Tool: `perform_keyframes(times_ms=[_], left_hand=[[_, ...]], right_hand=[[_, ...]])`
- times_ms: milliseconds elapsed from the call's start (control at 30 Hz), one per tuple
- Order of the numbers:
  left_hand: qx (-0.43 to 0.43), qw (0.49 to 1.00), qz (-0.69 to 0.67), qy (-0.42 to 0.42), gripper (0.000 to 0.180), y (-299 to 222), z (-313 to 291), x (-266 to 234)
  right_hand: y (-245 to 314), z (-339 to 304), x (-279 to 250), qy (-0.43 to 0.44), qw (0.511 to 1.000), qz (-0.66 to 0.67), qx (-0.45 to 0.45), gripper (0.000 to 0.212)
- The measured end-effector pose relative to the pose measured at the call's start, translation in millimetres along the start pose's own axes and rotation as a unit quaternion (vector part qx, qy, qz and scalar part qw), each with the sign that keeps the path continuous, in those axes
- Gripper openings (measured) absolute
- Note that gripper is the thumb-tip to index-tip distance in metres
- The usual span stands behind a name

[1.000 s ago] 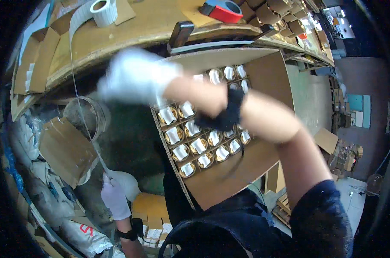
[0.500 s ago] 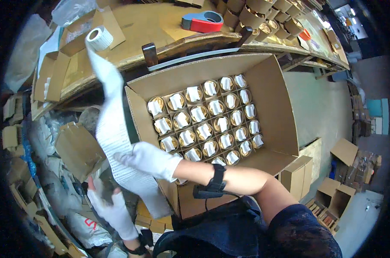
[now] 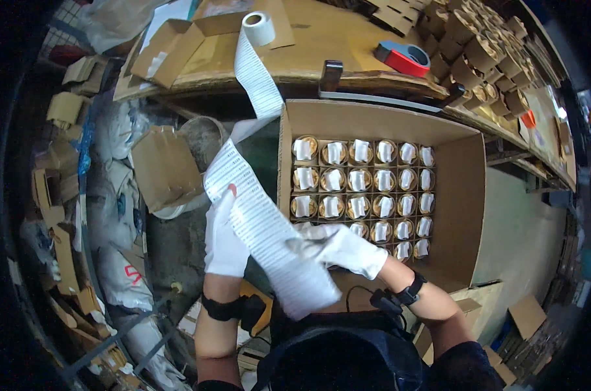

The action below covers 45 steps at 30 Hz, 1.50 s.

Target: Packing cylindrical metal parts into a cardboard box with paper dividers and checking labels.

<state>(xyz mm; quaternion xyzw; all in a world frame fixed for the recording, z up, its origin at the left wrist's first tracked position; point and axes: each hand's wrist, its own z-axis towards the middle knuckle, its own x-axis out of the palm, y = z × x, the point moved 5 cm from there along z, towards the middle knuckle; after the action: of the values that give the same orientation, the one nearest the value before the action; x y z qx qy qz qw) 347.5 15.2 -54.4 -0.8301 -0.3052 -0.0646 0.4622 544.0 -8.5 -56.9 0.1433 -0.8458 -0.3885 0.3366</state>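
A long white strip of printed labels (image 3: pixel 269 242) hangs from a label roll (image 3: pixel 258 28) on the workbench and folds partway down. My left hand (image 3: pixel 227 236), in a white glove with bare fingertips, grips the strip's left edge, thumb on top. Over the strip's right side is my gloved right hand (image 3: pixel 349 249); its fingers are blurred, so their hold is unclear. The open cardboard box (image 3: pixel 461 195) beside it has dividers. In its cells stand several round containers (image 3: pixel 360 151), each topped with a folded white paper piece. My right hand and the strip hide some front cells.
The wooden workbench (image 3: pixel 308 62) bears a red and blue tape dispenser (image 3: pixel 403 58), a small open carton (image 3: pixel 168 53) and stacked cardboard tubes (image 3: pixel 481 58). Left of me are a bucket (image 3: pixel 204 138) with a cardboard piece (image 3: pixel 166 168) and white sacks (image 3: pixel 127 277).
My left hand has risen from below and taken the strip's edge. The right hand has shifted along the strip toward the box's front. The view has swung left, so the box appears farther right.
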Motion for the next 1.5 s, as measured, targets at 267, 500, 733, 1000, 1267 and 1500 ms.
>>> perform_keyframes(times_ms=[267,500,733,1000,1267,1500], left_hand=[[-0.194,0.974,-0.020,0.117,0.035,91.7,-32.8,22.4],[-0.141,0.975,0.154,0.076,0.034,97.7,-28.8,17.3],[-0.162,0.980,-0.008,0.116,0.028,103.8,-22.8,21.9],[-0.196,0.964,-0.114,0.140,0.036,113.1,-15.0,16.2],[-0.174,0.962,-0.136,0.158,0.034,128.7,-3.4,18.3],[0.014,0.997,-0.050,-0.065,0.042,94.2,14.6,21.2]], right_hand=[[16.2,20.2,-46.5,-0.185,0.958,-0.209,-0.069,0.022],[14.5,2.1,-40.1,-0.226,0.939,-0.258,-0.015,0.049],[32.5,0.3,-37.7,-0.235,0.909,-0.322,-0.123,0.041],[47.7,-0.1,-32.4,-0.218,0.836,-0.478,-0.159,0.029],[35.9,5.6,-44.0,-0.278,0.841,-0.428,-0.180,0.024],[19.6,62.3,-84.5,-0.117,0.987,-0.056,-0.099,0.023]])
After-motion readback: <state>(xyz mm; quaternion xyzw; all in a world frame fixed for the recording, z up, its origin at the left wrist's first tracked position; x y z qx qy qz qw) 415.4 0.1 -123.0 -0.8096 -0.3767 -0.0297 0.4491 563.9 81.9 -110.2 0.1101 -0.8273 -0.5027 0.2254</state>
